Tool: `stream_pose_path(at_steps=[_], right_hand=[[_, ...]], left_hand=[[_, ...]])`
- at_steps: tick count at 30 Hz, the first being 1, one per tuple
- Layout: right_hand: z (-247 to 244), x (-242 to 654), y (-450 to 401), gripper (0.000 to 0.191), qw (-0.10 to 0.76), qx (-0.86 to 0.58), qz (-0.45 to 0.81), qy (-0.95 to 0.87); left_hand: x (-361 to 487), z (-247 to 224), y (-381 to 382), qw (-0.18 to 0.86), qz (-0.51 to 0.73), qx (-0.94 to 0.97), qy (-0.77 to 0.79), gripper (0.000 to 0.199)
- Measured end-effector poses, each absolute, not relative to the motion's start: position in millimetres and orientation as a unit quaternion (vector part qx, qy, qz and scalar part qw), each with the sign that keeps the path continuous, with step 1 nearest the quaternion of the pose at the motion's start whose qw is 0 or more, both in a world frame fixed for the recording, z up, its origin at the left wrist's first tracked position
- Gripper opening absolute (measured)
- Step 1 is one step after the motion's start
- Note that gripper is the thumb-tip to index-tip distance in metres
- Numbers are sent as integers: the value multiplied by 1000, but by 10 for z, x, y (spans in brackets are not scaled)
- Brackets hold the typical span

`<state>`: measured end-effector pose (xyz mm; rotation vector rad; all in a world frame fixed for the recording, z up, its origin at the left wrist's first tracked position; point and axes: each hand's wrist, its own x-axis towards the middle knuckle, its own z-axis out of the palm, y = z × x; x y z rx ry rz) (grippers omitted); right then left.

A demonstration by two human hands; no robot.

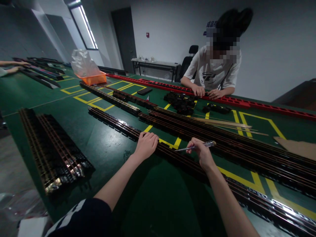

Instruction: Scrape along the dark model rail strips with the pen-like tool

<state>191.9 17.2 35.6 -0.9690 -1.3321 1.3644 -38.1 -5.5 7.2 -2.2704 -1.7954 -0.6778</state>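
A long black strip with copper-coloured rods [113, 122] runs diagonally over the green table, from the upper left to the lower right. On it rests my left hand [147, 143], fingers bent and pressed together at the strip; what they grip is hidden. My right hand [200, 152] is closed around a screwdriver [209, 144] with a clear handle. The thin shaft points left, and its tip is at the strip, a little right of my left hand. Just beyond lies a wide bundle of similar strips [222, 140].
Strip bundles [53, 148] lie at left. Beyond are an orange basket [95, 78] with a plastic bag, a phone [144, 91], black parts [180, 102], thin sticks [222, 123] and cardboard [296, 147]. Across the table, a person [213, 70] handles a long red rail [237, 101].
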Motion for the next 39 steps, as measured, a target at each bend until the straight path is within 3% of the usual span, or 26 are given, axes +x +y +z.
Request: stream_pose_path(at_steps=[6, 14, 20, 39], right_hand=[[343, 1937, 174, 18, 503, -379, 576, -522], [366, 1917, 171, 20, 517, -403, 544, -523], [338, 1921, 187, 20, 483, -400, 561, -540], [350, 1934, 201, 15, 523, -397, 570, -495]], left_hand=[[-382, 65, -59, 89, -229, -765, -596, 34], [-384, 57, -59, 92, -236, -762, -595, 34], [-375, 78, -68, 90, -231, -762, -598, 35], [-367, 56, -68, 92, -230, -760, -601, 33]])
